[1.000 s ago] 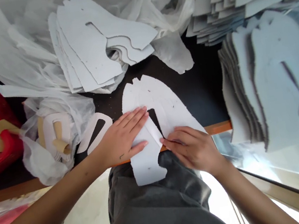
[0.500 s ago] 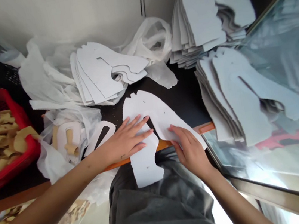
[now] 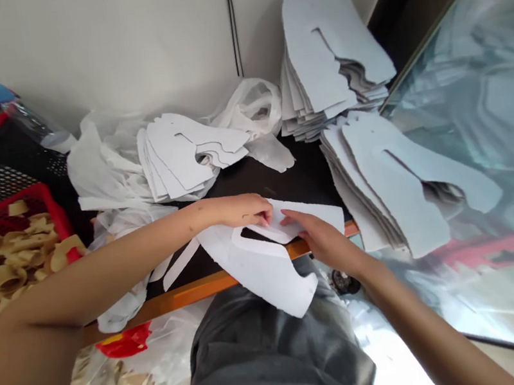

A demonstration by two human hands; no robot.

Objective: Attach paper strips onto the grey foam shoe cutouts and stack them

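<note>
A white cardboard cut-out piece (image 3: 259, 270) with a slot lies across the table edge, its lower lobe hanging over my lap. A narrow white band borders the slot. My left hand (image 3: 250, 209) reaches across it, fingers curled and pressed together on the piece near the slot's upper side; the exact contact is partly hidden. My right hand (image 3: 319, 234) holds the piece at its right arm, index finger on top and the other fingers partly hidden. Narrow white strips (image 3: 181, 264) lie on the table left of the piece, below my left forearm.
Similar white cut-outs stand in stacks: one on plastic (image 3: 178, 156), one at the back right (image 3: 326, 45), another at right (image 3: 391, 178) beside glass (image 3: 487, 136). A red basket (image 3: 58, 214) holds tan curled pieces. A bottle (image 3: 33, 120) lies behind it.
The cut-out has turned, its lower lobe swinging right. My left hand has gone from spread flat to curled and moved right. My right hand stays near the piece's right arm. The view has shifted.
</note>
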